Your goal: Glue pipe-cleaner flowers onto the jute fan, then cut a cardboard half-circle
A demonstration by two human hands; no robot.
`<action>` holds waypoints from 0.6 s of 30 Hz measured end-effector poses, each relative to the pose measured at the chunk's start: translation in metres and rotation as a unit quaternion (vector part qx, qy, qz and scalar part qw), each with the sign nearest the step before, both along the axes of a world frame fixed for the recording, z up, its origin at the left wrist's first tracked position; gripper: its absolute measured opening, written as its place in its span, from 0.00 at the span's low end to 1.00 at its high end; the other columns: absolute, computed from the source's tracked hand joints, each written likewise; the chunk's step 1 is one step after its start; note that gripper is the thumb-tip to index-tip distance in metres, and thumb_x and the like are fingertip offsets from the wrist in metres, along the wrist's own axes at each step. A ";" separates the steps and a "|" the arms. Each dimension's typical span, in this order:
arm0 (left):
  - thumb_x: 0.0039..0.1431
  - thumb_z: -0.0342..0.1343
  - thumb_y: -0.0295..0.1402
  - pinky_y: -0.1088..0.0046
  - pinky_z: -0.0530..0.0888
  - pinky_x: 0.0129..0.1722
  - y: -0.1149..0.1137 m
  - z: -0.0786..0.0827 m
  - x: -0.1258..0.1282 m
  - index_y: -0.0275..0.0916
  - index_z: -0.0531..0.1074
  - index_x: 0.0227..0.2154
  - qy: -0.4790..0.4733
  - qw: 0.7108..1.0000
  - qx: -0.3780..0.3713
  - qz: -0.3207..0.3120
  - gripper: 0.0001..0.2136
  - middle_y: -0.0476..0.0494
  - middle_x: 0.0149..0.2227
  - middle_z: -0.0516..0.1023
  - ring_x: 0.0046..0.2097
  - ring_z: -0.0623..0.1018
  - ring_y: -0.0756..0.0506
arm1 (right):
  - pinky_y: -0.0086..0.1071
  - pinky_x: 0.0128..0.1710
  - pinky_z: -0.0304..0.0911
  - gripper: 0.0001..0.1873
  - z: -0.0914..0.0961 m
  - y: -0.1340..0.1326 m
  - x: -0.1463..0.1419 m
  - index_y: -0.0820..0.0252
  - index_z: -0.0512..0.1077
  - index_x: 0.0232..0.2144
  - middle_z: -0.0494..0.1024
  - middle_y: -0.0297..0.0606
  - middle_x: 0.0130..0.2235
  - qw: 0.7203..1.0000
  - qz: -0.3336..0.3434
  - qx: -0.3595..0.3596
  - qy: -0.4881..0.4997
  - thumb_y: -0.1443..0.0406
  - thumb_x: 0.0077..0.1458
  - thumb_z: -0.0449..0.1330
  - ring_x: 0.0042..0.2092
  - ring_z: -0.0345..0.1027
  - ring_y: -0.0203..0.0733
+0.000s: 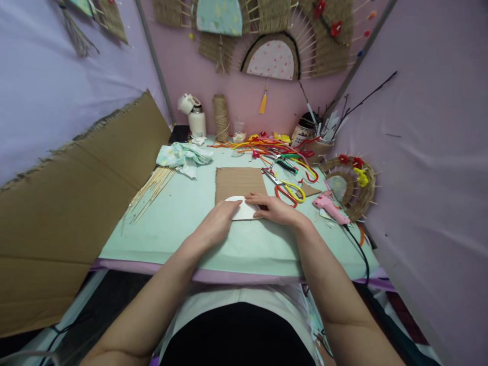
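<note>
A white half-circle piece lies over the near edge of a square of brown cardboard, flat side toward me. My left hand grips its left end, thumb on top and the other fingers mostly hidden. From the right, my right hand holds the piece between fingers laid on its curved edge and a thumb near its straight edge. Just beyond that hand rest scissors with red and yellow handles. A pink glue gun lies farther right.
Thin sticks and crumpled patterned cloth lie left. A large cardboard sheet leans along that side. Colourful pipe cleaners, green-handled pliers and a twine spool are at the back. A woven half-round decoration stands right.
</note>
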State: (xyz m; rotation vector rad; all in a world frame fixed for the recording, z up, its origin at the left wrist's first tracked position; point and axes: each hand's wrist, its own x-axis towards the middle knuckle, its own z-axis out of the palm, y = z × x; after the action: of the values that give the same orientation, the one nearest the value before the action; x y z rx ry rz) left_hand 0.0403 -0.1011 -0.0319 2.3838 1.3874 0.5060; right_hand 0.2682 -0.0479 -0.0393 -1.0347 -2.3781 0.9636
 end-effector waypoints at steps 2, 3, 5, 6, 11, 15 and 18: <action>0.66 0.37 0.30 0.62 0.65 0.56 -0.003 -0.001 0.007 0.39 0.62 0.58 0.030 0.999 0.019 0.000 0.20 0.40 0.58 0.69 0.57 0.67 0.42 | 0.45 0.63 0.51 0.28 0.000 0.000 0.000 0.50 0.70 0.55 0.68 0.38 0.60 1.000 0.000 0.001 0.000 0.68 0.51 0.64 0.65 0.52 0.48; 0.66 0.37 0.30 0.61 0.65 0.55 -0.004 -0.001 0.011 0.38 0.62 0.59 0.050 0.998 0.024 0.005 0.20 0.40 0.59 0.67 0.57 0.66 0.42 | 0.45 0.63 0.51 0.27 0.000 0.000 0.000 0.50 0.70 0.55 0.67 0.38 0.60 1.000 0.001 0.002 -0.002 0.68 0.51 0.64 0.65 0.52 0.48; 0.66 0.39 0.31 0.59 0.67 0.52 -0.007 0.000 0.017 0.38 0.62 0.58 0.093 0.995 0.023 0.018 0.19 0.39 0.61 0.65 0.57 0.65 0.40 | 0.45 0.63 0.51 0.27 0.000 0.000 -0.001 0.51 0.70 0.55 0.67 0.38 0.60 1.000 0.002 0.003 -0.004 0.68 0.51 0.64 0.65 0.52 0.48; 0.66 0.40 0.31 0.58 0.68 0.51 -0.008 0.001 0.019 0.38 0.63 0.57 0.112 0.993 0.021 0.021 0.19 0.38 0.61 0.64 0.56 0.65 0.39 | 0.45 0.63 0.51 0.28 0.000 0.000 -0.001 0.51 0.70 0.55 0.67 0.38 0.60 1.000 0.001 0.003 -0.004 0.68 0.51 0.64 0.65 0.52 0.48; 0.64 0.43 0.29 0.58 0.69 0.47 -0.007 0.000 0.019 0.40 0.65 0.55 0.148 0.989 0.023 0.019 0.18 0.38 0.62 0.63 0.55 0.66 0.37 | 0.45 0.64 0.50 0.27 -0.001 0.001 0.001 0.49 0.70 0.55 0.67 0.38 0.60 1.000 0.001 -0.005 0.005 0.68 0.51 0.63 0.65 0.51 0.48; 0.64 0.43 0.29 0.58 0.69 0.46 -0.005 -0.002 0.017 0.41 0.65 0.56 0.142 0.989 0.024 0.017 0.18 0.38 0.62 0.63 0.54 0.66 0.38 | 0.45 0.64 0.50 0.27 0.000 0.001 0.005 0.50 0.69 0.55 0.66 0.37 0.61 1.000 0.012 -0.014 0.006 0.67 0.53 0.62 0.66 0.50 0.47; 0.64 0.43 0.29 0.59 0.69 0.47 -0.005 -0.001 0.017 0.40 0.66 0.55 0.142 0.989 0.029 0.014 0.18 0.39 0.62 0.64 0.53 0.67 0.38 | 0.44 0.64 0.50 0.27 -0.001 0.002 0.006 0.49 0.69 0.55 0.66 0.36 0.61 1.000 0.014 -0.015 0.000 0.67 0.52 0.63 0.66 0.50 0.47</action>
State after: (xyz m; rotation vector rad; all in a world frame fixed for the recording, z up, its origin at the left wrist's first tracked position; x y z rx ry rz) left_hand 0.0577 -0.1064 -0.0326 2.5652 1.5433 0.2218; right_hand 0.2746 -0.0457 -0.0399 -1.0143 -2.3917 1.0121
